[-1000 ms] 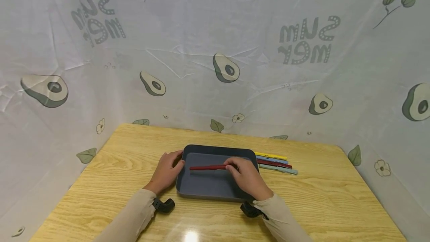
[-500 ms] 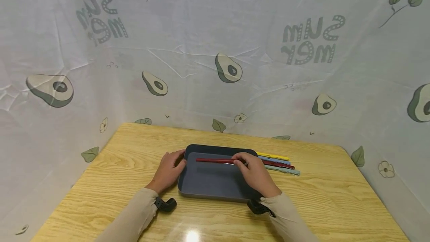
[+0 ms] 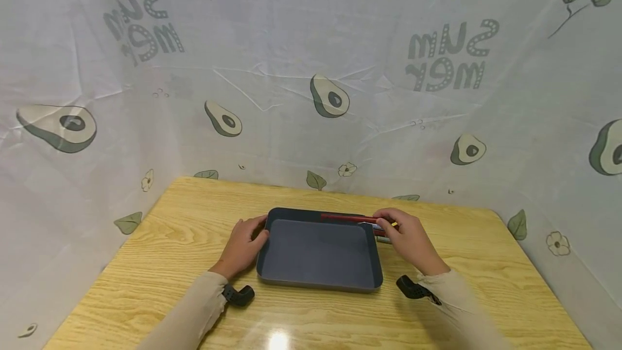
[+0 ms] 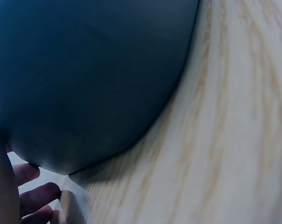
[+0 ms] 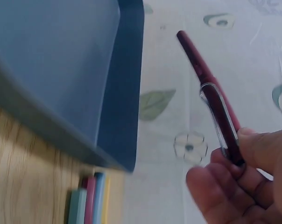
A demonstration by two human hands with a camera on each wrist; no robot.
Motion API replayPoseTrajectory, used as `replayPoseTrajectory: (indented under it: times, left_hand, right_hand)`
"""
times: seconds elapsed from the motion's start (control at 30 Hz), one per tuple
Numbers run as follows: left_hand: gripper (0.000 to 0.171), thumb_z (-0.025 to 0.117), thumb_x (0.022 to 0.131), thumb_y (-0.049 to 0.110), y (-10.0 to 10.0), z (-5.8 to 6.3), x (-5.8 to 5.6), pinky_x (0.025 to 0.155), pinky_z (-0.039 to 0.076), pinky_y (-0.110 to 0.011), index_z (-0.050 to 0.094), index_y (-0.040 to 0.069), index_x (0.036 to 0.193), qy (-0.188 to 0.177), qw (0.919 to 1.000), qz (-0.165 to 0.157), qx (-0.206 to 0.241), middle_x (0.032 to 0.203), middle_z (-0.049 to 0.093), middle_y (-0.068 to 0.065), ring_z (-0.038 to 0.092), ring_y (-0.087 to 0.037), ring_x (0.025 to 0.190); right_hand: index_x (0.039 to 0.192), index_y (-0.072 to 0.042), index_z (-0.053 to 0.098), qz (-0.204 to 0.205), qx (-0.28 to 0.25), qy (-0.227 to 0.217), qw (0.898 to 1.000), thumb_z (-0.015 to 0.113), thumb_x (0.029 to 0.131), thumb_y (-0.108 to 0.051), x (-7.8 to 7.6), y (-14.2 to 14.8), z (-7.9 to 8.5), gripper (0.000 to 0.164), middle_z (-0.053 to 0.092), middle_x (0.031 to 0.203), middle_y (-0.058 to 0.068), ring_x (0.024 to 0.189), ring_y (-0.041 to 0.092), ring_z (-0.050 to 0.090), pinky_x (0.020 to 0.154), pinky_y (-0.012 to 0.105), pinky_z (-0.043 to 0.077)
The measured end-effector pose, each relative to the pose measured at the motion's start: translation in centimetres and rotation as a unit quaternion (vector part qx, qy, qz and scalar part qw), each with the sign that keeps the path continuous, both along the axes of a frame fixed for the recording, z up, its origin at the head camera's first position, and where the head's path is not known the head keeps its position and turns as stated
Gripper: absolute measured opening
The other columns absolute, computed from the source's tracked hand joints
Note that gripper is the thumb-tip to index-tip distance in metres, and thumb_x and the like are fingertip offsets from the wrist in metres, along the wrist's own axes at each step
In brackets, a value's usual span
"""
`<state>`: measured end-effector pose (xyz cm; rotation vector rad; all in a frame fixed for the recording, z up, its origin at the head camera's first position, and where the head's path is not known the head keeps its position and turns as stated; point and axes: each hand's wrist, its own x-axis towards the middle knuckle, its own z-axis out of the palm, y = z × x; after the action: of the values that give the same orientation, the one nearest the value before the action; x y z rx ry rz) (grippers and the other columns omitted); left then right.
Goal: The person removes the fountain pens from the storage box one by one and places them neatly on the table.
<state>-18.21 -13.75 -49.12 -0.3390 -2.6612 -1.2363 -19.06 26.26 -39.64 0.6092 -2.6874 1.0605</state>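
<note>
A dark grey rectangular tray [image 3: 318,253] lies on the wooden table. My left hand [image 3: 243,247] rests against its left side, thumb and fingers touching the outer wall near the back corner. In the left wrist view, fingertips [image 4: 40,196] show past the corner of the tray wall [image 4: 94,84]. My right hand [image 3: 405,234] pinches a dark red pen [image 3: 345,218] by its clip end, above the tray's back right corner. The right wrist view shows the pen [image 5: 220,109] with its silver wire clip, between thumb and fingers; a brighter red strip runs along it.
Several coloured pens [image 5: 89,200] lie side by side on the table right of the tray: green, dark red, blue and yellow. My right hand partly hides them in the head view. A patterned cloth [image 3: 272,80] hangs behind the table's back edge.
My right hand has moved right and back with the red pen, from over the middle of the tray to its back right corner. The left hand stays at the tray's left side.
</note>
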Motion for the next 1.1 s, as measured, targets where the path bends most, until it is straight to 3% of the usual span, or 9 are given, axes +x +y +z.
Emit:
replayPoseTrajectory:
  times: [0.2, 0.43, 0.67, 0.9, 1.1]
  left_hand:
    - [0.045, 0.059, 0.105, 0.02, 0.1, -0.4, -0.1, 0.126, 0.015, -0.061, 0.057, 0.007, 0.148, 0.012, 0.9999, 0.01, -0.002, 0.142, 0.062, -0.015, 0.054, -0.037, 0.136]
    - [0.046, 0.058, 0.105, 0.022, 0.1, -0.5, -0.1, 0.126, 0.015, -0.061, 0.056, 0.008, 0.149, 0.009, 0.9999, 0.007, -0.002, 0.144, 0.061, -0.015, 0.053, -0.036, 0.137]
    - [0.046, 0.058, 0.106, 0.022, 0.1, -0.4, 0.1, 0.126, 0.015, -0.06, 0.056, 0.009, 0.15, 0.002, 1.0, 0.006, -0.003, 0.145, 0.061, -0.014, 0.053, -0.035, 0.138]
    - [0.047, 0.057, 0.106, 0.024, 0.2, -0.3, 0.1, 0.127, 0.013, -0.058, 0.055, 0.01, 0.151, -0.004, 1.0, 0.0, 0.0, 0.146, 0.059, -0.012, 0.052, -0.034, 0.139]
    - [0.047, 0.057, 0.106, 0.024, 0.0, -0.3, 0.2, 0.127, 0.012, -0.057, 0.054, 0.01, 0.151, -0.004, 1.0, 0.002, -0.001, 0.147, 0.059, -0.012, 0.051, -0.034, 0.14]
  right_hand:
    - [0.121, -0.008, 0.071, -0.023, -0.011, -0.022, 0.999, 0.059, 0.107, -0.02, -0.7, 2.9, 0.1, 0.022, 0.07, 0.097, 0.01, 0.063, 0.018, 0.054, 0.054, 0.028, 0.044]
    - [0.125, -0.005, 0.068, -0.045, -0.013, -0.042, 0.998, 0.055, 0.109, -0.022, -1.9, 6.1, -0.5, 0.027, 0.07, 0.102, 0.016, 0.082, 0.033, 0.067, 0.057, 0.027, 0.051]
    - [0.126, -0.002, 0.067, -0.057, 0.01, -0.062, 0.996, 0.051, 0.111, -0.025, -4.0, 9.2, -2.7, 0.032, 0.071, 0.107, 0.02, 0.088, 0.033, 0.068, 0.065, 0.028, 0.054]
    - [0.127, -0.003, 0.068, -0.084, 0.05, -0.097, 0.99, 0.049, 0.111, -0.023, -5.7, 11.3, -5.1, 0.032, 0.069, 0.121, 0.022, 0.105, 0.036, 0.066, 0.083, 0.048, 0.056]
    - [0.122, -0.003, 0.071, -0.068, 0.068, -0.093, 0.991, 0.051, 0.111, -0.021, -7.3, 11.6, -6.2, 0.029, 0.071, 0.114, 0.018, 0.1, 0.034, 0.065, 0.084, 0.052, 0.053]
